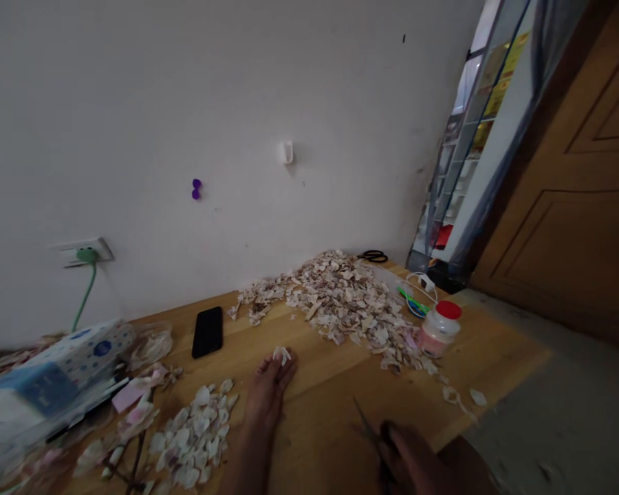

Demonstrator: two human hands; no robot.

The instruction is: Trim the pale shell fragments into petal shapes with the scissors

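Between the fingertips of my left hand [274, 377] is a small pale shell-like flake [282, 355], held just over the wooden table. My right hand [410, 454], lower right and partly blurred, is wrapped round a pair of scissors [365, 421] with the blades pointing up and left. Whether the blades are fully closed is hard to see. Left of my left forearm lies a small pile of whitish, rounded flakes [199, 433]. Farther back against the wall rises a big heap of brownish-white flakes and scraps [340, 292].
A black phone [207, 332] lies on the table [309, 392]. At right stand a red-lidded jar [440, 328] and a white cable [423, 280]; black-handled scissors [374, 256] lie behind the heap. A tissue pack [67, 371] and artificial flowers [137, 416] fill the left side.
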